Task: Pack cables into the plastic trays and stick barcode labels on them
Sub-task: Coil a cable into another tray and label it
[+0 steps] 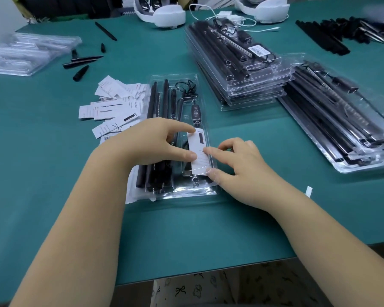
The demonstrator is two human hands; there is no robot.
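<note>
A clear plastic tray [157, 196] lies in front of me, holding long black rods [155, 100], a thin black cable [187, 86] and a small black remote [195, 111]. A white printed card [198, 165] lies in its right-hand compartment. My left hand [146, 142] holds the card's left edge between index fingertip and thumb. My right hand [242, 171] touches the card's right edge with a straight index finger. Its thumb sits at the card's lower corner, blurred through the plastic, and its other fingers are curled.
Loose white cards [113, 103] are spread left of the tray. Stacks of filled trays [253, 85] [364, 160] stand at the right, one with a barcode label [257, 50]. Empty trays [20, 56] lie far left, loose black parts [82, 63] between. White headsets [164, 14] sit at the back.
</note>
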